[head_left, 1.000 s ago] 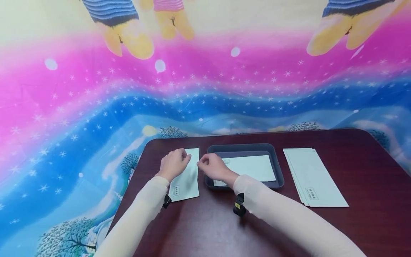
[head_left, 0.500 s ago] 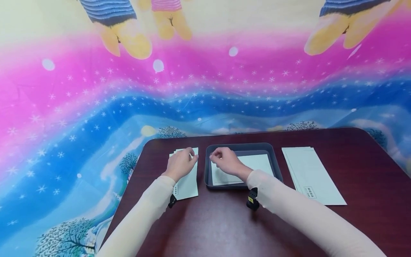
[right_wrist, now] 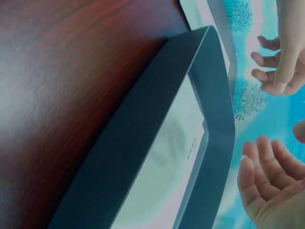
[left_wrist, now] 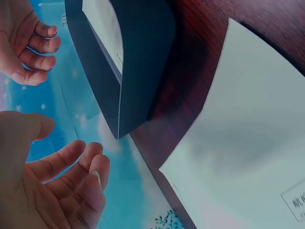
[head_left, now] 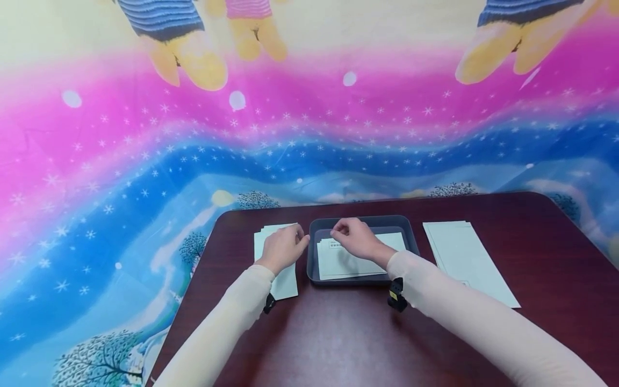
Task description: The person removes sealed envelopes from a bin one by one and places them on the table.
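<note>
With my left hand [head_left: 284, 248] and right hand [head_left: 357, 240] loosely curled, pinching nothing, I have papers [head_left: 345, 266] in the tray [head_left: 358, 282], while left pile [head_left: 288, 282] and right pile [head_left: 466, 255] remain outside.

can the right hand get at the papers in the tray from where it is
Probably yes: the right hand hovers empty above the open-topped tray, and nothing seems to cover the papers inside. The left hand is off to the side, out of the way.

Long cream sleeves [head_left: 217, 322], black wrist devices [head_left: 398, 304], yellow label [head_left: 393, 295] on right.
</note>
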`<action>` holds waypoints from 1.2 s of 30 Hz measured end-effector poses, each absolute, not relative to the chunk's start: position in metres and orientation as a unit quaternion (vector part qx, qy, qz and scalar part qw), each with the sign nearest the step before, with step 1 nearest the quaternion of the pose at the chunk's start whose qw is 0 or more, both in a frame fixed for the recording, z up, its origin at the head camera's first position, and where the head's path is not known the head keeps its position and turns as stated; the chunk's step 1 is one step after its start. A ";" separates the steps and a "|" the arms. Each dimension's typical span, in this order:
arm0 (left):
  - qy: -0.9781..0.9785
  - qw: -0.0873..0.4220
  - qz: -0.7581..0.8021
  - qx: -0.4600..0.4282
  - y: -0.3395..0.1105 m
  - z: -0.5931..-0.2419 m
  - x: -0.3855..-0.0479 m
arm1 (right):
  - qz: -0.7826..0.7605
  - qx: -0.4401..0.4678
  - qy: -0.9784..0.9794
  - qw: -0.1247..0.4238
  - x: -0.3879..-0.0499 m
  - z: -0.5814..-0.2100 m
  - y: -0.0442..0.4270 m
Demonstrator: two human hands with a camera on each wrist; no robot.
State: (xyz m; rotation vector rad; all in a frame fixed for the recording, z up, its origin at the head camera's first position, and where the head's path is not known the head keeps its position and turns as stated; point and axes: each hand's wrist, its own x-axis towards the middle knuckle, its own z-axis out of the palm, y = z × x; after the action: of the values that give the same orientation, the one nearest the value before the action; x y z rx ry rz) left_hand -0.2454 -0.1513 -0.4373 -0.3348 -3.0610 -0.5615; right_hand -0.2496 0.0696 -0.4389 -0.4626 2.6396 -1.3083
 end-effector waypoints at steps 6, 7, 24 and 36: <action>-0.979 -0.004 -0.172 -0.112 -0.139 -0.440 -0.246 | -0.423 -0.155 0.890 0.070 -0.254 -0.444 0.082; -0.979 -0.005 -0.169 -0.114 -0.137 -0.440 -0.246 | -0.421 -0.155 0.891 0.071 -0.255 -0.445 0.084; -0.978 -0.014 -0.139 -0.152 -0.105 -0.445 -0.241 | -0.388 -0.120 0.910 0.080 -0.268 -0.462 0.121; -0.977 -0.009 -0.111 -0.179 -0.091 -0.454 -0.241 | -0.353 -0.114 0.926 0.076 -0.274 -0.471 0.144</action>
State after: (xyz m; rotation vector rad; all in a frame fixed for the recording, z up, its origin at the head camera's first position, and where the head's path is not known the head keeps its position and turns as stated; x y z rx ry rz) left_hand -0.2410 -0.0913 -0.4535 -0.5671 -3.0893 -0.3521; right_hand -0.2740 0.1436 -0.4707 -0.3430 2.7755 -1.0574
